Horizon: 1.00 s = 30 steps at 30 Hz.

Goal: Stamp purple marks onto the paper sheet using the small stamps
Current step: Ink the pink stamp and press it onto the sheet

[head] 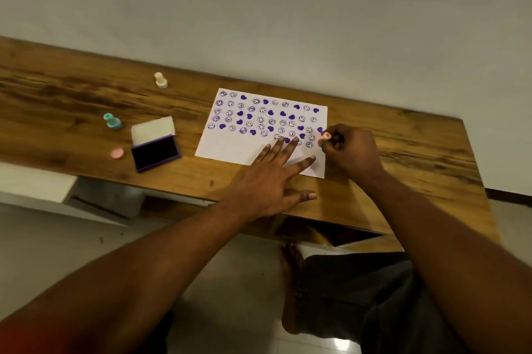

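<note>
A white paper sheet [227, 146] lies on the wooden table [86, 100], covered in several rows of purple smiley and heart marks. My left hand [270, 178] rests flat with spread fingers on the sheet's near edge. At the sheet's right edge, my right hand [351, 152] is closed around a small pink stamp [324, 137], whose tip touches or hovers just over the paper. An open purple ink pad [155, 152] sits left of the sheet. A teal stamp [111, 121] and a cream stamp [160, 80] stand farther left.
A pink cap [117, 153] lies beside the ink pad. The table's near edge runs just under my left wrist. A white wall stands behind the table. Below the edge are the person's lap and a bare foot [290, 290] on a tiled floor.
</note>
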{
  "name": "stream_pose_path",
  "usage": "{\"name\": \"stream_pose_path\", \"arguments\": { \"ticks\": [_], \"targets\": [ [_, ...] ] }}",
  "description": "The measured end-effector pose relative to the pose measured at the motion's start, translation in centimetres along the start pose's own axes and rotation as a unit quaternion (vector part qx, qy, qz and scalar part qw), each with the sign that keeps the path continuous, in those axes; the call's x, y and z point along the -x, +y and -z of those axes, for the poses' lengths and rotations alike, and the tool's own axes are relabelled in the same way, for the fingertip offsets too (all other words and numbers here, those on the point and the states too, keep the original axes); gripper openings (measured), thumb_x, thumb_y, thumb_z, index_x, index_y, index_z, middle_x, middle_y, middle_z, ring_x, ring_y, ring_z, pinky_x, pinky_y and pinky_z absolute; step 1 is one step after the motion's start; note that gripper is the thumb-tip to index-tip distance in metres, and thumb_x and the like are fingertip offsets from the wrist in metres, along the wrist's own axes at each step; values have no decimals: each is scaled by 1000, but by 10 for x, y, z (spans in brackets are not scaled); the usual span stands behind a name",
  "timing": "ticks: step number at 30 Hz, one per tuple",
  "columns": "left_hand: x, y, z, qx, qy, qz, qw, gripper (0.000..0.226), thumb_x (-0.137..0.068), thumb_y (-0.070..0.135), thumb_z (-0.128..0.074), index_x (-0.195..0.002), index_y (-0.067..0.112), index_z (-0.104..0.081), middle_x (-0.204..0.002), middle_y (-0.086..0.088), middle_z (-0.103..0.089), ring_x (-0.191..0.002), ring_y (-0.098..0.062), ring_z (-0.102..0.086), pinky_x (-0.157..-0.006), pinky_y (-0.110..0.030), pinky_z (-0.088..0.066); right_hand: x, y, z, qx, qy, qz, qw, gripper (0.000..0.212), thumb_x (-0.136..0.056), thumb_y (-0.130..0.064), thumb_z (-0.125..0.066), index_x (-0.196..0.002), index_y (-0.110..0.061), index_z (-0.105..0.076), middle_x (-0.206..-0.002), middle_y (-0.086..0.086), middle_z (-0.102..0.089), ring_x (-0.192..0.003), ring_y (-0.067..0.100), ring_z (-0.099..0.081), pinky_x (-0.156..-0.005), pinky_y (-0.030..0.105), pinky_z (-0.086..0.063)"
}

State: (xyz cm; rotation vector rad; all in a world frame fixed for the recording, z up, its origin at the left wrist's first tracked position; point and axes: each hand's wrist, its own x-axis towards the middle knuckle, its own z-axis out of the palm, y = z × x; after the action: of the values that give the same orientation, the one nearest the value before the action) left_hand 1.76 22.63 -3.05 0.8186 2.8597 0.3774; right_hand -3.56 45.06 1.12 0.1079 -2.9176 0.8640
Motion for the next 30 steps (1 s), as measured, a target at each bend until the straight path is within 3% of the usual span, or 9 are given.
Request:
{"name": "stream_pose_path", "arguments": {
  "ticks": [5, 10, 13, 15, 18, 21, 24, 30],
  "targets": [
    [-7, 3, -10, -9, 3, -13, 1000, 87, -89, 95, -11, -164, 52, -2, -176, -2, 17, -160, -25, 22, -130, -52, 4, -5, 7, -7, 28, -11, 12, 999, 27, -90, -28, -75, -112, -14, -78, -92, 4, -79, -71, 15, -64, -64, 24, -39],
    [-10, 2, -17, -14, 7, -12, 1000, 85, -89, 95, -9, -163, 54, -1, -176, -3, 14, -161, -27, 19, -130, -53, 1, -7, 8, -3, 28, -21, 7, 999, 27, -94, -27, -74, -116, -13, -77, -100, 6, -79, -78, 18, -66, -70, 28, -48],
    [-10, 1, -20, -9, 19, -14, 1000, 83, -90, 94, -13, -163, 55, -3, -176, -1, 13, -162, -26, 17, -131, -53, -1, -11, -7, 12, -33, 59, 63, 996, 22, -96, -30, -72, -111, -14, -78, -93, 0, -77, -71, 4, -58, -66, 27, -49],
    [-9, 1, -21, -8, 27, -14, 1000, 83, -91, 93, -13, -164, 54, -5, -177, -1, 11, -162, -25, 16, -131, -53, -3, -16, -21, 23, -72, 132, 107, 983, 19, -97, -33, -70, -107, -19, -77, -89, -9, -74, -71, -3, -57, -65, 18, -44],
    [-10, 1, -22, -6, 33, -14, 999, 83, -91, 92, -13, -164, 53, -7, -177, -2, 10, -162, -24, 16, -131, -53, -4, -19, -30, 28, -80, 177, 132, 972, 19, -98, -35, -67, -107, -22, -77, -88, -12, -73, -72, 1, -56, -65, 16, -42],
    [-11, 0, -22, -10, 28, -14, 999, 82, -92, 92, -12, -164, 54, -5, -177, -2, 10, -162, -25, 16, -131, -53, -3, -10, -16, 8, -39, 99, 95, 990, 20, -98, -28, -68, -108, -13, -76, -91, 1, -76, -73, 10, -59, -68, 30, -51],
    [-10, 2, -21, -15, 21, -12, 1000, 83, -91, 92, -9, -164, 53, -5, -177, -3, 11, -161, -25, 18, -131, -52, -2, 3, 1, -16, 25, -12, 16, 999, 26, -99, -25, -67, -118, -8, -73, -103, 12, -78, -84, 27, -71, -73, 31, -52],
    [-8, 3, -15, -10, 9, -8, 1000, 86, -89, 93, -3, -164, 52, -6, -176, -4, 12, -161, -26, 19, -131, -52, 1, -7, 5, -17, 59, -39, 2, 998, 29, -97, -27, -70, -118, -7, -72, -98, 13, -79, -84, 32, -72, -71, 33, -50]
  ]
}}
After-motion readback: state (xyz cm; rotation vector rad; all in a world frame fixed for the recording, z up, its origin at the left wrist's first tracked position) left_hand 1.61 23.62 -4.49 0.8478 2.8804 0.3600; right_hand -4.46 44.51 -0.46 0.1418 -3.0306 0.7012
